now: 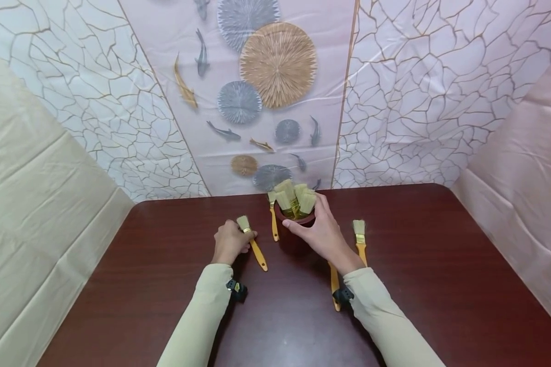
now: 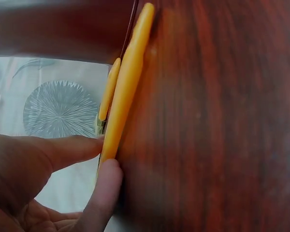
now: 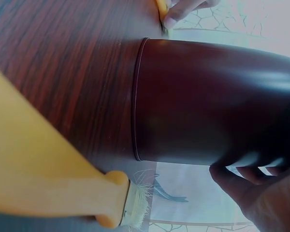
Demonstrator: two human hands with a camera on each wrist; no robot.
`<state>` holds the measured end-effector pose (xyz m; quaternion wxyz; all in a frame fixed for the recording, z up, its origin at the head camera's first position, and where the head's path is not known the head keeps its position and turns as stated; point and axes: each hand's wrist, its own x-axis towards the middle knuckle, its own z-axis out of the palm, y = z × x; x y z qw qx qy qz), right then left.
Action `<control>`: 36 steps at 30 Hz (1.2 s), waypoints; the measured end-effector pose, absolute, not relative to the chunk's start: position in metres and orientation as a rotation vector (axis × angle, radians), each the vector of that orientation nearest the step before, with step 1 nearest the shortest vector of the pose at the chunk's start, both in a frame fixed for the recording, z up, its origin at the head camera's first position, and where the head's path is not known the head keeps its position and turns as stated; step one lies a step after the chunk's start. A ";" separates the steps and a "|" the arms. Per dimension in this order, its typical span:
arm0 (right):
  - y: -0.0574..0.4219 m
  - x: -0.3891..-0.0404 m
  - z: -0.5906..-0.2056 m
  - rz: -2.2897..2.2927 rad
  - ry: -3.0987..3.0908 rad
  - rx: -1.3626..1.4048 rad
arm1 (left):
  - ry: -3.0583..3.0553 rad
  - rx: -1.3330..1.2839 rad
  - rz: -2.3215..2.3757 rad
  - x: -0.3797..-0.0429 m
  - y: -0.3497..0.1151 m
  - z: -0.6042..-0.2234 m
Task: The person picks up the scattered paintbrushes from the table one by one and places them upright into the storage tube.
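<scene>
My left hand [image 1: 229, 241] pinches a paintbrush [image 1: 258, 255] with a yellow handle and pale bristles, left of centre on the table. In the left wrist view, thumb and forefinger meet the yellow handle [image 2: 128, 87] from either side, close to the tabletop. A dark brown round cup [image 3: 203, 101] stands upright, with several paintbrushes [image 1: 285, 191] in it, bristles up. Round the cup's upper part, my right hand [image 1: 326, 232] grips it, thumb at the near side of the rim. The right wrist view shows fingers [image 3: 232, 181] against its wall.
One paintbrush [image 1: 274, 221] lies just left of the cup. Two more lie to the right: one brush [image 1: 360, 242] beyond my right wrist, another brush [image 1: 334, 285] partly under it. The dark wood table [image 1: 165, 295] ends at a patterned cloth backdrop [image 1: 395, 127].
</scene>
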<state>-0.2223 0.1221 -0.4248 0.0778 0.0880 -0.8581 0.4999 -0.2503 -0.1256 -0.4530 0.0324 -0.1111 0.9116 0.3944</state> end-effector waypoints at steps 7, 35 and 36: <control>0.121 -0.221 -0.429 1.494 -2.565 0.266 | 2.738 -0.397 1.220 -0.246 -0.127 -0.457; 0.121 -0.220 -0.424 1.506 -2.584 0.237 | 2.519 -0.199 1.778 -0.239 -0.128 -0.451; 0.122 -0.220 -0.423 1.505 -2.584 0.235 | 2.512 -0.176 1.812 -0.238 -0.127 -0.446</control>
